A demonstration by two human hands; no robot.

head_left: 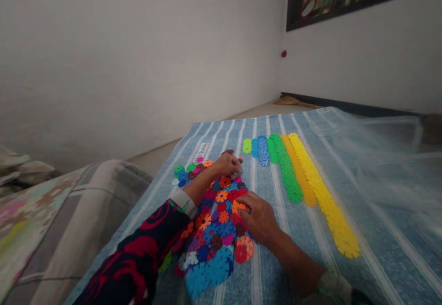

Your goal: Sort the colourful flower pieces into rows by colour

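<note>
Left hand: the left hand (228, 163) is over the far part of the mixed pile, fingers curled close together; whether they grip a disc, I cannot tell.
Right hand: the right hand (259, 216) is at the pile's right edge, thumb and forefinger slightly parted at an orange disc (238, 206); touching or pinching is unclear.
Mixed pile: flower-edged discs (223, 196) lie overlapping on the striped cloth (311, 259), under and between both hands.
Snag risk: notched rims could catch, dragging neighbours along.
Row risk: a sleeve or wrist swinging right could skew the green row (286, 170) or yellow row (322, 194).
Cloth risk: a tug could wrinkle it and shift everything.
Edges: grey fabric (113, 190) borders the left; clear plastic (383, 132) occupies the far right.
Open room: a bare strip separates pile from rows.
</note>
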